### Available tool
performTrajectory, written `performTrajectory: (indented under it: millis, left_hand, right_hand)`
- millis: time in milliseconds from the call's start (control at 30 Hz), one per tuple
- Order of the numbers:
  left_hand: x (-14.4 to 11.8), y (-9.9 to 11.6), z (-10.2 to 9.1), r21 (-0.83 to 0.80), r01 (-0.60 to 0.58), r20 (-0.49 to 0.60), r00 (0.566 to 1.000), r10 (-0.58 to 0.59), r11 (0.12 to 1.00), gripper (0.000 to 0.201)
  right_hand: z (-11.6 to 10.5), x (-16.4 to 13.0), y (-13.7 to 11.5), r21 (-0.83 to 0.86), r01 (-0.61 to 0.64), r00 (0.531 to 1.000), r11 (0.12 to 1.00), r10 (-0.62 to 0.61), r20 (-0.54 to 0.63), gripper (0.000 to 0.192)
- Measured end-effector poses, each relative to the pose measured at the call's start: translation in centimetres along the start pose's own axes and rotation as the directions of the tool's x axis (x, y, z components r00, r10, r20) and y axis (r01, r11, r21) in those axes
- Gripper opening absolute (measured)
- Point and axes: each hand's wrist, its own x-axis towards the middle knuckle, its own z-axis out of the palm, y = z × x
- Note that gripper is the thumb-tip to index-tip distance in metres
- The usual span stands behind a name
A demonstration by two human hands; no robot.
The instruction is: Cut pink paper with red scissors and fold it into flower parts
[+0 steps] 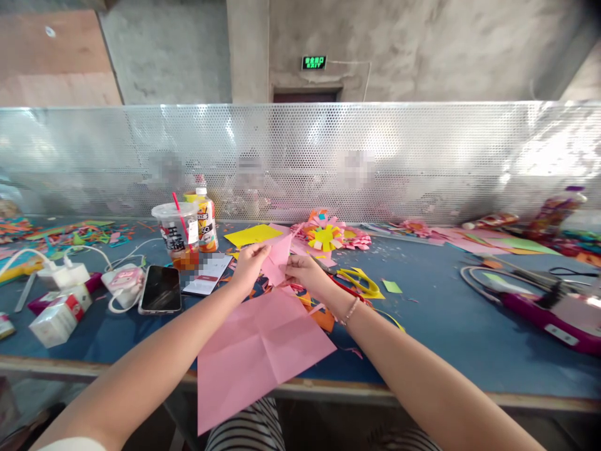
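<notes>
Right now my left hand (248, 266) and my right hand (304, 274) pinch a small pink paper piece (277, 260) between them, fingertips pressed on its edges, holding it just above the blue table (446, 326). Below my wrists a large creased pink sheet (256, 354) lies over the table's near edge. Yellow-handled scissors (359, 285) rest just beside my right wrist. A phone (161, 289) and a plastic cup (178, 235) sit to my left.
</notes>
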Motion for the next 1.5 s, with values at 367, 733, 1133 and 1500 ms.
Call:
performTrajectory:
  millis: [367,733,1133,1500]
  left_hand:
    - [-0.7,1.1,0.3,0.018,0.061,0.17,0.983,-0.064,0.998,0.022]
    - [-0.6,0.3,0.5,-0.099,0.202,0.301,0.939,-0.164,0.974,0.023]
    - [-1.4,0.9,0.7,-0.002,0.197,0.395,0.901,-0.181,0.98,0.024]
    - [-0.8,0.2,0.4,0.02,0.167,0.361,0.918,-0.162,0.986,0.021]
  right_hand:
    - [-1.1,0.3,-0.2,-0.115,0.033,0.995,0.993,-0.043,-0.087,0.027]
    - [-1.5,0.5,-0.4,-0.067,0.224,0.942,0.972,-0.233,-0.241,0.023]
    - [-1.6,0.2,-1.6,0.108,0.254,0.903,0.961,-0.195,-0.383,0.018]
    - [-3.6,0.7,-1.9,0.001,0.248,0.871,0.969,-0.223,-0.437,0.024]
